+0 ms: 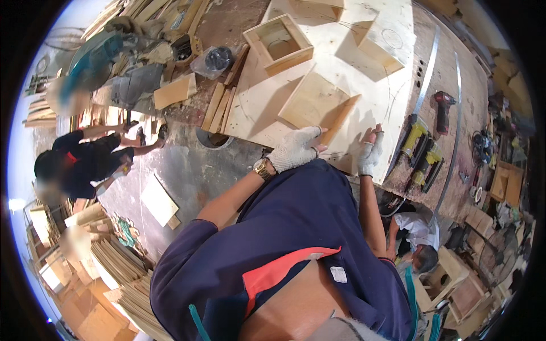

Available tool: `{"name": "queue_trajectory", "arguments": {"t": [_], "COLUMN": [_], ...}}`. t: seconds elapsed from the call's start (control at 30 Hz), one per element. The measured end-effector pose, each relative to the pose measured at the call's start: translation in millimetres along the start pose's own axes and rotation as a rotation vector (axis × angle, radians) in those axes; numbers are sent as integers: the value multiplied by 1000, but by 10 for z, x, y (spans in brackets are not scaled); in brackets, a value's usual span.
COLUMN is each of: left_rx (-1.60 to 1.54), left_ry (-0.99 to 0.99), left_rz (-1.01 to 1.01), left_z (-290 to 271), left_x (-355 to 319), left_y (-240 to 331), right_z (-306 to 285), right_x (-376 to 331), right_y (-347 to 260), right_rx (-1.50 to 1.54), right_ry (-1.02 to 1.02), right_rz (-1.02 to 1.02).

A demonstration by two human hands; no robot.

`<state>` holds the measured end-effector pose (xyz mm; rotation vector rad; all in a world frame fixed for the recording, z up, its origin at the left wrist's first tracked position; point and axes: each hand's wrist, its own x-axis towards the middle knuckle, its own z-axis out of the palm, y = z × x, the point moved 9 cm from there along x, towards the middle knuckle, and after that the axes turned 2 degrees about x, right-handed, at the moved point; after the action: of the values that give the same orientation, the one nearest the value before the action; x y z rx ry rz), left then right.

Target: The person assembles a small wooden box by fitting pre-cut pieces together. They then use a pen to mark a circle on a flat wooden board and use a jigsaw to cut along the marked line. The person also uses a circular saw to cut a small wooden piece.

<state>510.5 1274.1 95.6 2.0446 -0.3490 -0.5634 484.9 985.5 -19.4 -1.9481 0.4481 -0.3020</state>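
Note:
On the pale work board (256,119), a wooden piece (315,101) lies close to me, a square panel with a raised strip along its right side. My left hand (296,149), in a light knitted glove with bare fingertips and a watch at the wrist, grips the near end of that strip between thumb and fingers. My right hand (371,152), gloved the same way, rests on the board to the right of the piece, fingers stretched out and holding nothing. Beyond stands an open wooden box frame (304,55); another wooden box (382,45) is at the far right.
Two yellow-and-black nail guns (414,136) and a red-and-black cordless driver (442,111) lie to the right, near long metal strips (427,68). One person (74,165) is at the left; another person (418,236) is low at the right. Stacked boards (116,264) stand lower left.

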Motion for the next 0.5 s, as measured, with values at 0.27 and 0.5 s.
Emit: {"name": "queue_trajectory", "arguments": {"t": [0.27, 0.5], "left_rx": [-165, -150], "left_ry": [192, 504], "left_rz": [-69, -170], "left_z": [-409, -1048], "left_x": [-36, -311], "left_y": [-339, -750], "right_z": [854, 732], "right_x": [-179, 138], "right_y": [-771, -1135], "right_rx": [-119, -469], "right_ry": [-320, -351], "right_rz": [30, -88]}}
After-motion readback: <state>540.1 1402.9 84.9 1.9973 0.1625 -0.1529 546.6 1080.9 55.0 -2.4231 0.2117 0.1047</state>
